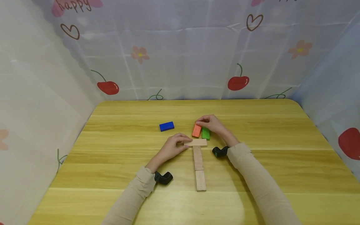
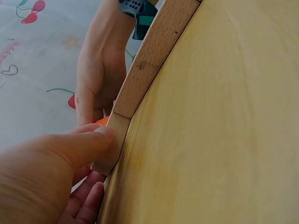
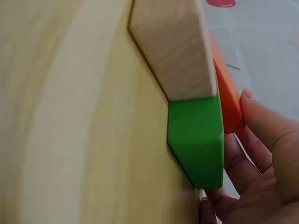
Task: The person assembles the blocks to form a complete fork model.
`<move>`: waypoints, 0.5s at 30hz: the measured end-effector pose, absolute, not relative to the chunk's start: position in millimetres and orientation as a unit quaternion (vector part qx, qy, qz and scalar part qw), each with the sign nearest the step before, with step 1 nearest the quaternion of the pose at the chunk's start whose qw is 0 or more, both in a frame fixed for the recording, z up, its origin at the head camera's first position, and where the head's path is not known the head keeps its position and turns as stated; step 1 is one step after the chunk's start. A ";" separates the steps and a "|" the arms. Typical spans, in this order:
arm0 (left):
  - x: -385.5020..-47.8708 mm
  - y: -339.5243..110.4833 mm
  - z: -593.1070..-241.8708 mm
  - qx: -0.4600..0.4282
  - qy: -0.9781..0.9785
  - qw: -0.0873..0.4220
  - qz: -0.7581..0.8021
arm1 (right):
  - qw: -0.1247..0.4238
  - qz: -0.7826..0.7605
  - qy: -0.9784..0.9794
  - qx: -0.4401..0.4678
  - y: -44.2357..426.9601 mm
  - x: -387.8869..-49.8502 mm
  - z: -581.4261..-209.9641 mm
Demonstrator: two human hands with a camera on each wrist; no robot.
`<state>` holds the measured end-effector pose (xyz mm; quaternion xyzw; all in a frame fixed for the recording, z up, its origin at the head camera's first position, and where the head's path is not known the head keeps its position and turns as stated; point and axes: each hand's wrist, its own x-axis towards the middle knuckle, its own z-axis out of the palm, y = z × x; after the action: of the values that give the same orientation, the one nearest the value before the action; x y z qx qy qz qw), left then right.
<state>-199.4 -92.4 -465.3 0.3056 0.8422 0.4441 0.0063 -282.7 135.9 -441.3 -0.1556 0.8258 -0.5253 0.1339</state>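
Note:
My left hand (image 1: 172,147) pinches the left end of a plain wooden block (image 1: 200,142) lying crosswise on the table. Two more plain blocks run end to end from its middle toward me, the farther block (image 1: 198,157) and the nearer block (image 1: 201,181), forming a T. Beyond the crosswise block, my right hand (image 1: 212,123) holds an orange block (image 1: 196,131) by its far end, between thumb and fingers. Just right of it lies a green block (image 1: 206,134); in the right wrist view the green block (image 3: 196,126) meets the plain block's side, with fingertips close to its far end.
A blue block (image 1: 167,126) lies by itself to the left, beyond my left hand. The wooden table (image 1: 112,150) ends at a printed curtain (image 1: 180,62) at the back. Black wrist cameras sit on both forearms, the right camera (image 1: 220,152) near the crosswise block.

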 end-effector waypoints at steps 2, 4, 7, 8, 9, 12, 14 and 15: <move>-199.3 -91.9 -465.2 0.304 0.842 0.007 0.445 | 0.133 -0.520 0.828 -0.163 134.6 -282.8 -442.3; -199.0 -91.7 -465.3 0.303 0.843 0.007 0.445 | 0.133 -0.513 0.831 -0.169 133.4 -283.0 -443.4; -198.5 -91.3 -464.8 0.297 0.844 0.010 0.447 | 0.130 -0.498 0.839 -0.175 132.5 -283.5 -444.2; -198.5 -91.2 -464.7 0.295 0.844 0.010 0.447 | 0.129 -0.493 0.842 -0.177 132.0 -283.6 -444.3; -198.4 -91.2 -464.7 0.294 0.845 0.010 0.448 | 0.127 -0.487 0.845 -0.181 131.7 -283.5 -444.3; -198.4 -91.1 -465.0 0.291 0.845 0.008 0.449 | 0.122 -0.474 0.851 -0.190 130.4 -283.0 -443.8; -198.5 -91.2 -465.3 0.290 0.845 0.008 0.449 | 0.121 -0.471 0.851 -0.197 129.4 -282.5 -443.3; -198.6 -91.2 -465.5 0.289 0.846 0.009 0.449 | 0.122 -0.469 0.851 -0.201 128.9 -282.0 -442.9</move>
<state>-198.6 -91.2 -465.5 0.2888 0.8456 0.4489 0.0092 -282.0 128.9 -442.9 -0.2008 0.8511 -0.4694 0.1221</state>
